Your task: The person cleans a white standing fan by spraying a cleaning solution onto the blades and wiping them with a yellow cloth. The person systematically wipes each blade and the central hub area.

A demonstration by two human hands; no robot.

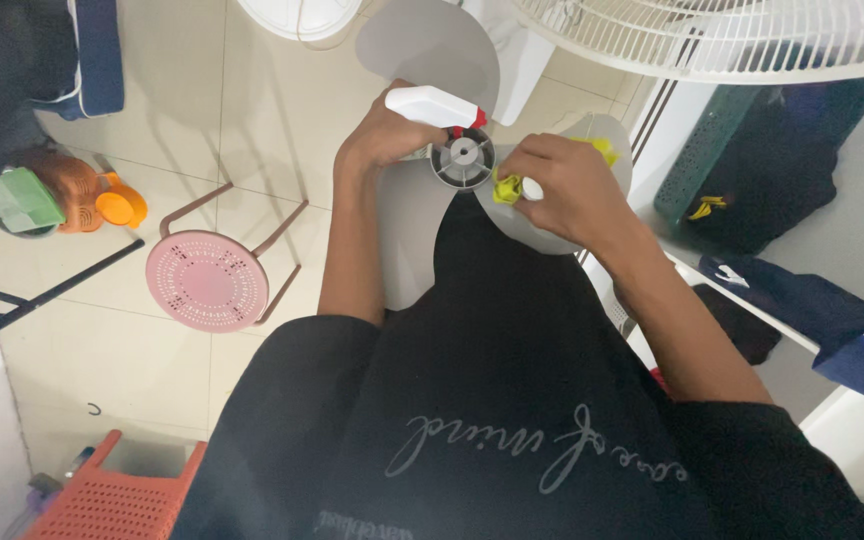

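Observation:
A grey three-bladed fan propeller [430,40] rests against my lap, its round hub [463,158] facing up. My left hand [384,130] grips a white spray bottle [430,104] with a red trigger, held right beside the hub and over a blade. My right hand [564,187] presses a crumpled yellow cloth [508,187] on the blade at the hub's right edge. More of the cloth shows past my knuckles. My black shirt hides the lower blade.
A white fan grille [712,45] lies at the top right. A pink perforated stool [207,280] stands on the tile floor to the left, an orange basket [112,495] at the bottom left, an orange and green container [62,195] farther left, a green crate [717,150] right.

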